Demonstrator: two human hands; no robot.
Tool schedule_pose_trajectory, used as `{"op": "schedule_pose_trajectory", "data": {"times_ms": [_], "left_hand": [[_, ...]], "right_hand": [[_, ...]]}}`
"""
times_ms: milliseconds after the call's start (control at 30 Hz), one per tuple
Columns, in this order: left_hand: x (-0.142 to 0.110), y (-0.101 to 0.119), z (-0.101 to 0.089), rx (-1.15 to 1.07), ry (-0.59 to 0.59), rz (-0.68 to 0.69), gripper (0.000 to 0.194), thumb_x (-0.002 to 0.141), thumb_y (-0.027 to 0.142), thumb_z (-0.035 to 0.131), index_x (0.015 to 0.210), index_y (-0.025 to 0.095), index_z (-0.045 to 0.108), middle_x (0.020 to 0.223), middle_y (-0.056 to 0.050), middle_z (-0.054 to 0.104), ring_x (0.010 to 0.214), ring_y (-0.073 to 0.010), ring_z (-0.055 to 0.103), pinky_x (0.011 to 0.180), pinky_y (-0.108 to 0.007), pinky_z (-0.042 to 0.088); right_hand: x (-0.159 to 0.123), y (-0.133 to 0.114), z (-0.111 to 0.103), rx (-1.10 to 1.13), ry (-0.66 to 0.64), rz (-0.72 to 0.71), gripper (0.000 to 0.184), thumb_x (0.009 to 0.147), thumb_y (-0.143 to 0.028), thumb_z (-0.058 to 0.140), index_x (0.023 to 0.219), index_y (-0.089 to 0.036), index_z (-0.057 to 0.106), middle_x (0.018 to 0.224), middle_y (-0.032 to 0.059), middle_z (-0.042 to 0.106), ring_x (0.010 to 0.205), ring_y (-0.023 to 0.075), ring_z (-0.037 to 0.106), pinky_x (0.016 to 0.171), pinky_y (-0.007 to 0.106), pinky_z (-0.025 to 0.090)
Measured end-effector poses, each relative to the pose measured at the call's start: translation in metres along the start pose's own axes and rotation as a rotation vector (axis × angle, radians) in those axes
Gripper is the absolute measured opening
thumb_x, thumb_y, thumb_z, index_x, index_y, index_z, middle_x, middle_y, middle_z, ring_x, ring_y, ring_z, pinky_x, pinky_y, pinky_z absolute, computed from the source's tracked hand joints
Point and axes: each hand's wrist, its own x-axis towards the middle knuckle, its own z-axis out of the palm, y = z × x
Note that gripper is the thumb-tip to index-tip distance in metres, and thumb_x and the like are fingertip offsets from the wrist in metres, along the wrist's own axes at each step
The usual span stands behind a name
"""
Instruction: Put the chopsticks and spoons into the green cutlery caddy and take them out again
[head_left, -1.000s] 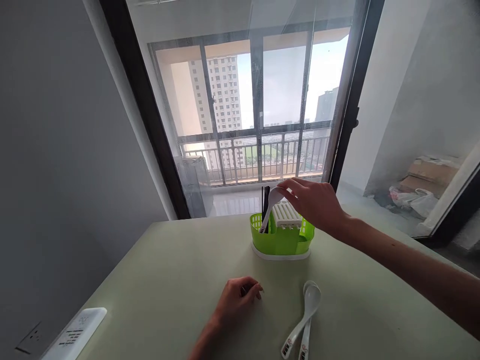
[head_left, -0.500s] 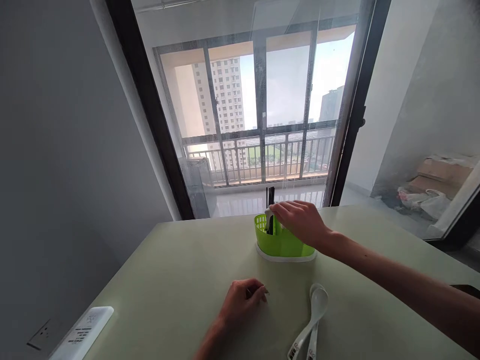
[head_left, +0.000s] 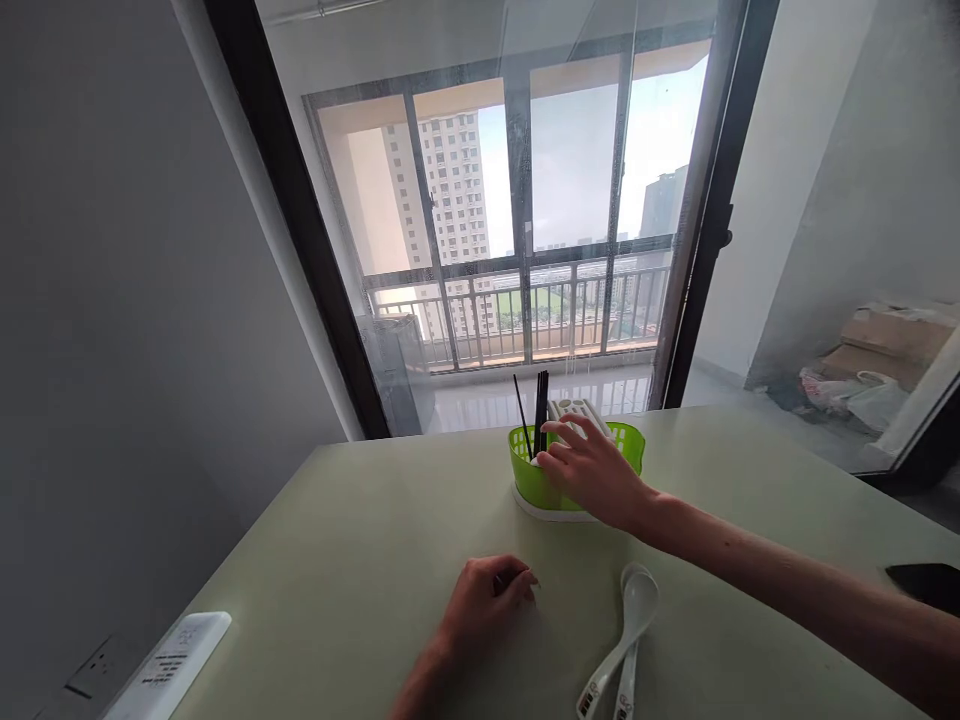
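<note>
Spoon [head_left: 535, 461], now lowered into the green basket [head_left: 529, 487] beside the right hand [head_left: 589, 475], seems nearly placed; whether those part-spread fingers pinch it is unclear, while the left hand [head_left: 491, 598] lies loosely half-open.

No word, brand or number can be read. On the table [head_left: 360, 560], the upper white spoon [head_left: 641, 605] and the lower white spoon [head_left: 628, 672] each bear print near the end of the handle: a small emblem [head_left: 593, 690] and dark, blocky characters, too small to make out. The flat white object [head_left: 139, 690] at the left carries short rows of dark print [head_left: 164, 668], also illegible, and a fainter mark [head_left: 187, 636] farther along, which may be a logo.
</note>
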Motion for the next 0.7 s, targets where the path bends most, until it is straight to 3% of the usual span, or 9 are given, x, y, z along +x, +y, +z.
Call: {"op": "schedule_pose_trajectory", "data": {"times_ms": [233, 333, 467, 567, 700], "left_hand": [[0.0, 0.001, 0.0, -0.007, 0.003, -0.005, 0.028, 0.091, 0.036, 0.057, 0.084, 0.017, 0.076, 0.076, -0.002, 0.075, 0.064, -0.012, 0.059, 0.061, -0.022, 0.041], [0.0, 0.001, 0.0, -0.003, 0.003, -0.015, 0.029, 0.091, 0.037, 0.057, 0.084, 0.017, 0.077, 0.075, -0.002, 0.075, 0.063, -0.0118, 0.058, 0.061, -0.022, 0.041], [0.0, 0.0, 0.001, -0.006, 0.016, -0.007, 0.027, 0.09, 0.035, 0.058, 0.084, 0.017, 0.077, 0.074, -0.001, 0.075, 0.063, -0.0117, 0.058, 0.06, -0.021, 0.041], [0.0, 0.0, 0.001, 0.003, 0.017, 0.002, 0.027, 0.09, 0.034, 0.058, 0.083, 0.017, 0.076, 0.074, -0.001, 0.075, 0.063, -0.0115, 0.058, 0.06, -0.021, 0.041], [0.001, 0.001, 0.001, 0.025, 0.025, 0.001, 0.027, 0.091, 0.034, 0.057, 0.082, 0.016, 0.076, 0.073, -0.001, 0.075, 0.061, -0.0108, 0.056, 0.058, -0.021, 0.039]], "right_hand": [[-0.005, -0.001, 0.0, 0.056, -0.024, 0.066, 0.011, 0.089, -0.011, 0.065, 0.093, -0.02, 0.071, 0.097, 0.0069, 0.076, 0.122, 0.03, 0.058, 0.111, 0.049, 0.033], [-0.01, 0.0, -0.004, 0.188, 0.005, 0.11, 0.014, 0.091, -0.023, 0.069, 0.105, -0.02, 0.071, 0.104, 0.0072, 0.076, 0.124, 0.0301, 0.057, 0.112, 0.049, 0.034], [-0.001, 0.008, -0.017, 0.371, 0.012, 0.214, 0.026, 0.094, -0.038, 0.067, 0.114, -0.021, 0.069, 0.113, 0.0081, 0.074, 0.115, 0.0265, 0.063, 0.101, 0.043, 0.045], [0.024, 0.017, -0.023, 0.46, -0.075, 0.323, 0.024, 0.097, -0.036, 0.063, 0.116, -0.023, 0.068, 0.109, 0.0047, 0.076, 0.098, 0.0221, 0.069, 0.089, 0.037, 0.05], [0.065, 0.02, -0.013, 0.569, -0.331, 0.408, 0.046, 0.095, -0.041, 0.064, 0.137, -0.023, 0.059, 0.103, 0.0023, 0.079, 0.089, 0.0194, 0.072, 0.07, 0.027, 0.049]]}}
